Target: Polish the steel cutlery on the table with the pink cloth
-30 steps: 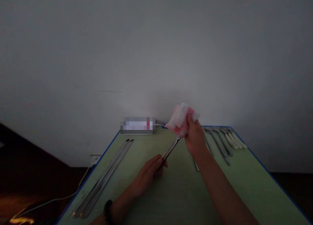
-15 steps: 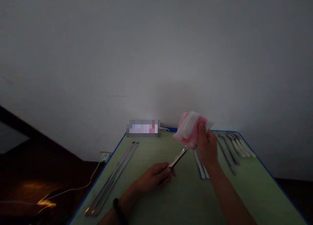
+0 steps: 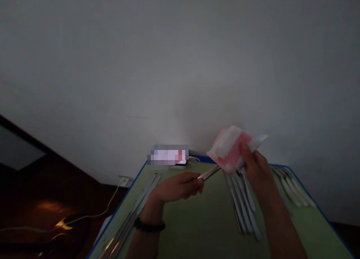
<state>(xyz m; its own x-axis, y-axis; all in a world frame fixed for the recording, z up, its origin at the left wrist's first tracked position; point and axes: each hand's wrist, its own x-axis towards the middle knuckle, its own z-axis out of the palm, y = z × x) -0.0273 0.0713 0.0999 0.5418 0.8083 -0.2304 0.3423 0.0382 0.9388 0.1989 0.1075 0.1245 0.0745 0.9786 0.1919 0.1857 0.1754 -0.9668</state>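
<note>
While left (image 3: 180,186) and right hands (image 3: 257,171) clasp utensil (image 3: 209,173) and cloth (image 3: 232,148) respectively, tabletop (image 3: 197,229) lies open beside cutlery (image 3: 242,205), inside blue edges (image 3: 201,159).

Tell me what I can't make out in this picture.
Far end of the held utensil in the left grip: head view, hidden by the pink-and-white cloth.
Upper ends of the middle utensils: head view, behind that cloth.
Near ends of the left-side utensils: head view, cut off by the bottom edge.
Device screen: head view, masked by pixelation.
</note>
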